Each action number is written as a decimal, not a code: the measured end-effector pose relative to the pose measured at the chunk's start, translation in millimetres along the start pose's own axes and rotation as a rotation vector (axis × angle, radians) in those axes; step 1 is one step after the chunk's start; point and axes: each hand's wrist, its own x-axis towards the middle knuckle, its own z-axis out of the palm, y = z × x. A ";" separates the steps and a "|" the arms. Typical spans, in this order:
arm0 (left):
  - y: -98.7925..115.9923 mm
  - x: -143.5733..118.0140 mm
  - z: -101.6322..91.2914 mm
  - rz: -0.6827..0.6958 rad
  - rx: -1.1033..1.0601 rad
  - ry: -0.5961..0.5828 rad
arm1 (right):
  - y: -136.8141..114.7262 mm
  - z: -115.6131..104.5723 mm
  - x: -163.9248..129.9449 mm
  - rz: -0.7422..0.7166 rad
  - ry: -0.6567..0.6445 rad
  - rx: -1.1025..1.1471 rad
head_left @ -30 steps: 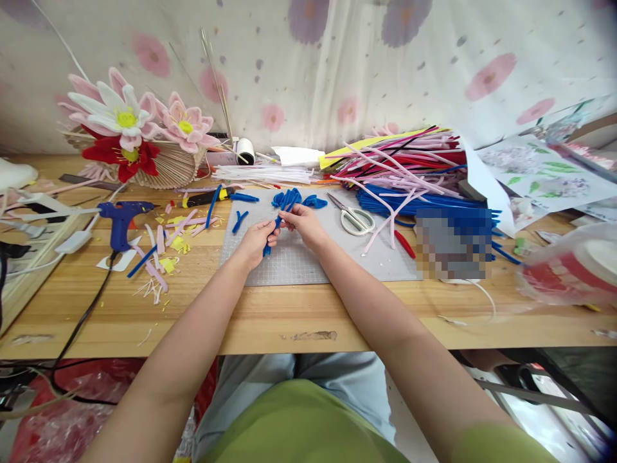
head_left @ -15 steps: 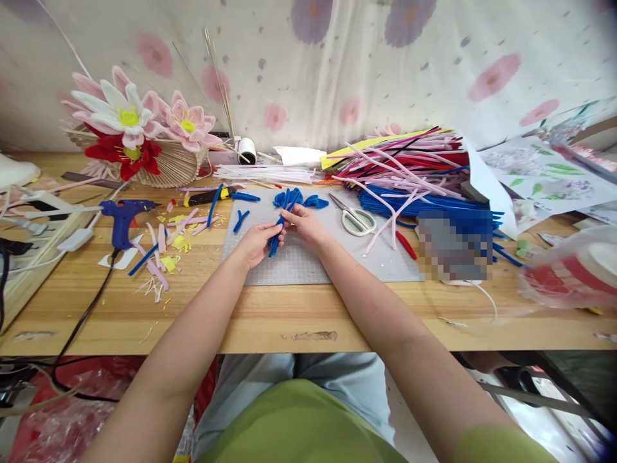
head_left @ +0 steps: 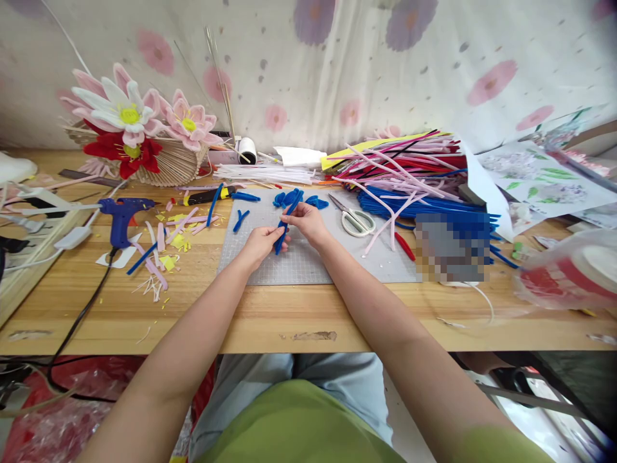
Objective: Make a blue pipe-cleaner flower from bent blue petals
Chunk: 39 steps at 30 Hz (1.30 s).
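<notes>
With twelve o'clock pointing from the hands toward the white curtain printed with pink and purple blossoms [head_left: 409,71], the narrow blue fuzzy piece [head_left: 293,204] slants above the middle of a grey gridded cutting mat [head_left: 299,269]. The left hand [head_left: 263,244] has its fingers clamped on the piece's lower part, and the right hand [head_left: 308,222] pinches it higher up. Just beyond, toward twelve, lie blue looped fuzzy shapes [head_left: 317,202]; a blue Y-shaped fuzzy piece [head_left: 240,220] sits near nine.

The pale, grained wooden table [head_left: 270,315] bears a rough scraped patch [head_left: 313,335] close to its front edge, between five and six. Pink and yellow scraps [head_left: 168,263] litter nine o'clock, and farther that way lies a blue glue gun [head_left: 122,222]. Pink, white and red fuzzy flowers [head_left: 128,116] stand at ten, against a beige ribbed fan-shaped holder [head_left: 180,168].

Pale-handled metal scissors [head_left: 358,223] rest on the mat at three. A thick bundle of blue fuzzy stems [head_left: 385,203] lies between two and three, below a heap of pink, red and black stems [head_left: 409,157] at two. A red-and-white tub in clear plastic [head_left: 563,270] stands far out at three. Beneath the table, toward eight, is crumpled red and clear plastic [head_left: 72,405].
</notes>
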 end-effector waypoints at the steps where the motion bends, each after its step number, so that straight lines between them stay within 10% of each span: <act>1: -0.3 -0.3 0.4 0.006 -0.006 -0.026 | -0.5 -2.0 1.1 -0.007 0.017 0.002; 10: 0.4 -0.1 -13.3 0.328 0.665 -0.108 | -2.9 -18.4 2.3 0.206 -0.064 0.158; 18: 13.9 -2.5 -34.2 -0.035 0.116 -0.559 | -5.2 -14.3 -0.8 0.220 -0.154 0.155; 28: 5.3 0.8 -10.7 -0.205 -0.274 -0.202 | -5.5 -7.0 -6.4 0.153 -0.205 0.039; 39: 8.4 -0.1 -12.6 -0.283 -0.418 -0.388 | -1.6 -9.4 -4.9 0.107 -0.263 0.059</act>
